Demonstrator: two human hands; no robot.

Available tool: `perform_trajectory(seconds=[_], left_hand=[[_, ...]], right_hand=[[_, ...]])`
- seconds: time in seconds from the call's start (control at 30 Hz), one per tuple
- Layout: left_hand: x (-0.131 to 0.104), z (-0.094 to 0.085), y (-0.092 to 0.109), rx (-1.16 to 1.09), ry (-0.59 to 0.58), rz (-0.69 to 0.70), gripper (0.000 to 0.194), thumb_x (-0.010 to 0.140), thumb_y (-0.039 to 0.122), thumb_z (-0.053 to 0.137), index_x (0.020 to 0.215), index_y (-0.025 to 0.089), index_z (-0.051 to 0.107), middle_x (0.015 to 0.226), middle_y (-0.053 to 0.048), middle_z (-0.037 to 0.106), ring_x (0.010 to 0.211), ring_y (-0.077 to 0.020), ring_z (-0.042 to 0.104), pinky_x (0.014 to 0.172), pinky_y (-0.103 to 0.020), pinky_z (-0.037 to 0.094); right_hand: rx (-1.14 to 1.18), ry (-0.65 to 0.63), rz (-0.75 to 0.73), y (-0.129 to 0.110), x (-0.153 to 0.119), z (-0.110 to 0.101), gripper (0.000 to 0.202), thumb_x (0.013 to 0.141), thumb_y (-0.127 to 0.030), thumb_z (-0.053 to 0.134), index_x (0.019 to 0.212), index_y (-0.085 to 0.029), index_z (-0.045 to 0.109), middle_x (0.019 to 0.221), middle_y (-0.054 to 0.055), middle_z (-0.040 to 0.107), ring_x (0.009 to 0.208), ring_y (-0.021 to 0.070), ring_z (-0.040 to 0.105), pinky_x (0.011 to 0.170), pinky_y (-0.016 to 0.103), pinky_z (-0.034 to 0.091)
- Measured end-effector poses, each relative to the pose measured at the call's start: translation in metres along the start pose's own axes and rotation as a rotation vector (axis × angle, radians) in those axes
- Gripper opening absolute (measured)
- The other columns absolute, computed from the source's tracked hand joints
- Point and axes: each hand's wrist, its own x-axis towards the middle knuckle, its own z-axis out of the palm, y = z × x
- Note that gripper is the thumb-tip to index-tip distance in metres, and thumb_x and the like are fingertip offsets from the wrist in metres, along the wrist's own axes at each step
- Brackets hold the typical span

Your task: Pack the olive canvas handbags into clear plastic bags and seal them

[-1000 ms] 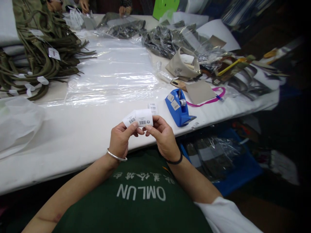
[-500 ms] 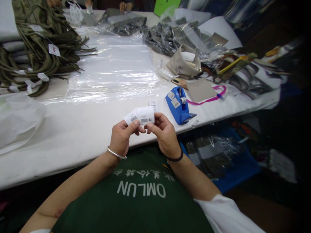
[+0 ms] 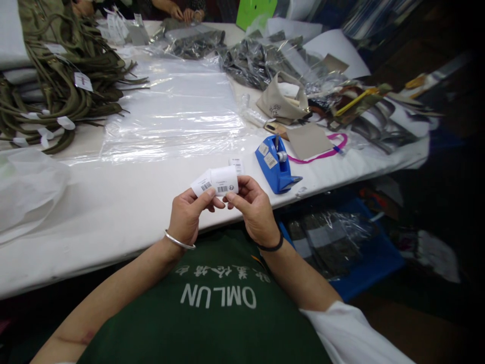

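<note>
Between both hands I hold white barcode labels (image 3: 223, 178) just above the table's front edge. My left hand (image 3: 186, 216) pinches their left side between thumb and fingers; one label there lies at a slant under the other. With thumb and fingers, my right hand (image 3: 254, 205) grips the right side. Behind the labels, another strip of printed labels (image 3: 236, 164) shows at the upper right; whether it is joined to them I cannot tell. A blue tape dispenser (image 3: 273, 167) with stickers on its side stands to the right of my right hand.
Olive strapped bags (image 3: 56, 91) are piled at the left. Flat clear plastic bags (image 3: 170, 106) cover the middle of the white table (image 3: 125, 202). Plastic-wrapped goods (image 3: 261, 55), a beige cloth piece (image 3: 282, 98) and grey card (image 3: 308, 140) lie right. Another person's hands (image 3: 187, 15) are at the far edge.
The view has shifted slightly. Both of my hands keep the same hold on the labels. Across the table, more of the other person's hands and arm has come into view.
</note>
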Motion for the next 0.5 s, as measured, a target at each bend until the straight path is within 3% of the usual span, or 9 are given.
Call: perform_trajectory(seconds=[0.5], left_hand=[[-0.0027, -0.0020, -0.0005, 0.063, -0.029, 0.011, 0.030, 0.080, 0.039, 0.074, 0.093, 0.012, 0.075, 0.070, -0.007, 0.073, 0.066, -0.0178, 0.064, 0.064, -0.030, 0.047]], right_hand=[[-0.020, 0.052, -0.044, -0.0054, 0.0048, -0.0093, 0.031, 0.078, -0.030, 0.075, 0.104, -0.024, 0.059, 0.087, -0.001, 0.064, 0.070, 0.0125, 0.059, 0.064, 0.027, 0.052]])
